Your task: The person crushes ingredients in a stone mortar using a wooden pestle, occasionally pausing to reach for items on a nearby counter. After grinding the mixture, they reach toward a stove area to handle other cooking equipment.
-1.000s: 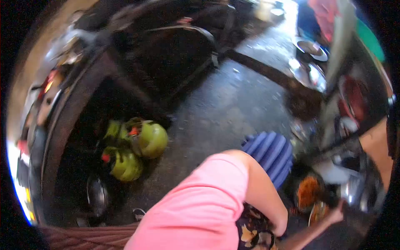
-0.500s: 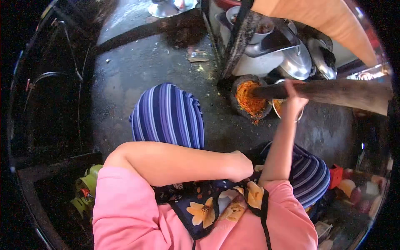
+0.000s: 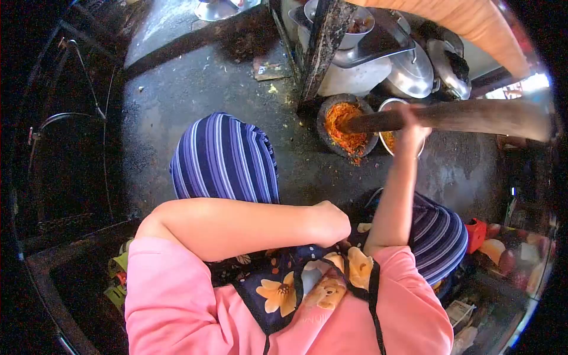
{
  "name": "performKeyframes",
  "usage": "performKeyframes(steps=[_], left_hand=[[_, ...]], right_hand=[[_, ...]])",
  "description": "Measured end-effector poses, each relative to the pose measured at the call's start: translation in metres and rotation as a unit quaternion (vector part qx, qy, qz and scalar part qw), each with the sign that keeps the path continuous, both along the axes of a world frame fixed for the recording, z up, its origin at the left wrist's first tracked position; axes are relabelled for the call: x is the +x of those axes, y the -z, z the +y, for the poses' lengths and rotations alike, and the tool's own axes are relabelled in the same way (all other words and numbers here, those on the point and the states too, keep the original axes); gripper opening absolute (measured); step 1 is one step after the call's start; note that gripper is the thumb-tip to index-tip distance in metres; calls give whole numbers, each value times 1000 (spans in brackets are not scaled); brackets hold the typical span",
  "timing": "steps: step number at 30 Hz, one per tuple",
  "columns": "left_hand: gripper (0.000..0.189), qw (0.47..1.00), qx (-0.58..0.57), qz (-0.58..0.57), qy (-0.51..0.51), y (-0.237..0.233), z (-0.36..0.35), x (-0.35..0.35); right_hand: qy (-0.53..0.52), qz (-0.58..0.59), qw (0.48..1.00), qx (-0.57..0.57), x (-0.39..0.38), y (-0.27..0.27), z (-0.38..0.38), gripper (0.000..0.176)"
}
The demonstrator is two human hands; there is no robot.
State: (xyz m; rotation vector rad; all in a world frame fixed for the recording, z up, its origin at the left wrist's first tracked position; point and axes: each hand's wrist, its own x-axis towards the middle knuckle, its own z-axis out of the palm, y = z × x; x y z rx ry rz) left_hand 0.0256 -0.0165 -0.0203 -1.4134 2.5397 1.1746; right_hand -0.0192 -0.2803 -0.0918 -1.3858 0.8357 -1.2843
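Observation:
A long wooden pestle (image 3: 467, 116) slants across the right side, its narrow end down in a dark stone mortar (image 3: 325, 134). Orange-red crushed paste (image 3: 345, 131) fills the mortar, with some spilled over its near rim. My right hand (image 3: 411, 125), blurred by motion, is wrapped round the pestle. Below that hand a pale-rimmed bowl (image 3: 387, 145) holds orange-yellow contents, partly hidden by the hand and forearm. My left hand (image 3: 331, 225) is closed in my lap against the flowered apron (image 3: 278, 293); whether anything is inside it is hidden.
A dark post (image 3: 322, 50) stands just behind the mortar. Beyond it are a tray (image 3: 378, 66), metal lids (image 3: 411, 77) and a bowl (image 3: 349, 38). A shiny metal vessel (image 3: 216, 10) sits at the top. Red and clear containers (image 3: 475, 235) lie at the right.
The view has shifted, so the mortar, bowl and my knees appear further left and slightly higher. My right hand still grips the pestle, which has tilted slightly. My left hand stays closed in my lap.

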Motion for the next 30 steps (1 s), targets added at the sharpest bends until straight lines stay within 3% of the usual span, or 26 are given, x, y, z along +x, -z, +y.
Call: performKeyframes(steps=[1, 3, 5, 7, 9, 10, 11, 12, 13, 14, 15, 16, 19, 20, 23, 25, 27, 29, 30], left_hand=[[13, 1000, 5, -13, 8, -2, -3, -1], [13, 1000, -2, -12, -10, 1, -3, -10], [15, 999, -9, 15, -36, -3, -2, -11], [16, 1000, -8, 23, 2, -7, -6, -10], [22, 994, -72, 73, -31, -26, -5, 8], [24, 981, -120, 137, -65, -45, 3, 25], [26, 965, -202, 121, -113, -52, 12, 33], [25, 926, -286, 168, -181, -73, 31, 44], [21, 881, -347, 205, -248, -103, 57, 62], [19, 807, -437, 209, -339, -124, 95, 75], [19, 732, -528, 136, -408, -140, 138, 91], [14, 651, -611, -26, -450, -152, 185, 105], [10, 339, -625, -340, -615, -211, 347, 109], [11, 240, -618, -417, -622, -229, 400, 106], [12, 16, -630, -497, -596, -287, 542, 92], [14, -128, -613, -483, -613, -307, 657, 90], [20, -220, -461, -535, -673, -320, 728, 69], [30, -283, -342, -484, -754, -332, 769, 59], [37, -274, -317, -492, -763, -331, 792, 55]], right_hand=[[60, 78, 995, -24, 2, 29, -5, 46], [78, -22, 993, 82, 10, 46, 32, 73], [34, -65, 997, 35, -8, 92, 2, 90], [67, 3, 997, 30, -5, 55, 10, 69], [45, 80, 994, 62, -4, 1, 26, 52], [30, 116, 986, 114, -3, -28, 38, 47], [12, 139, 975, 174, -4, -55, 48, 45], [-10, 168, 970, 175, -3, -38, 29, 41], [-32, 197, 964, 175, -1, -20, 11, 38], [-38, 137, 984, 108, 1, 31, -13, 37], [-50, 77, 995, 41, 4, 84, -38, 36], [-50, 194, 980, 13, 5, 63, -19, 44], [-43, 203, 978, -36, 20, 52, 26, 45], [-43, 203, 977, -46, 30, 43, 42, 45], [-56, 196, 977, -68, 56, 21, 58, 46], [-57, 189, 977, -77, 72, 11, 71, 47], [-55, 188, 977, -78, 79, 8, 89, 48], [-58, 185, 978, -75, 86, 4, 101, 49], [-59, 187, 978, -75, 89, 3, 106, 49]])
